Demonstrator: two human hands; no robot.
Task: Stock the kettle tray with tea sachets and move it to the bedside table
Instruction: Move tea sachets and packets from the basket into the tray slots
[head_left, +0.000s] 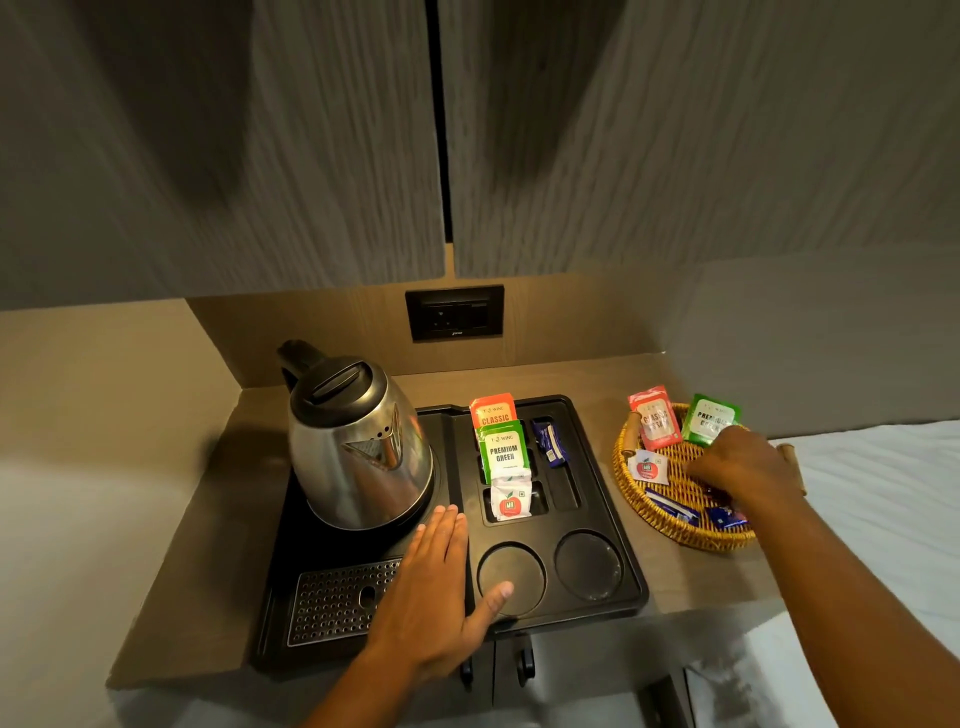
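Observation:
A black kettle tray (631, 566) sits on a wooden counter with a steel kettle (358, 447) on its left side. Its slots hold an orange sachet (492, 409), a green sachet (504, 451), a white sachet with a red apple (510, 501) and a blue packet (550, 442). My left hand (436, 582) lies flat and open on the tray in front of the kettle. My right hand (740, 470) reaches into a wicker basket (631, 488) holding more sachets; its fingers curl down among dark packets, and what they grip is hidden.
Two round cup recesses (587, 564) lie at the tray's front right, and a perforated drip grille (332, 603) at its front left. A black wall socket (454, 312) is behind. Grey cupboard doors hang overhead. White bedding (883, 499) lies to the right.

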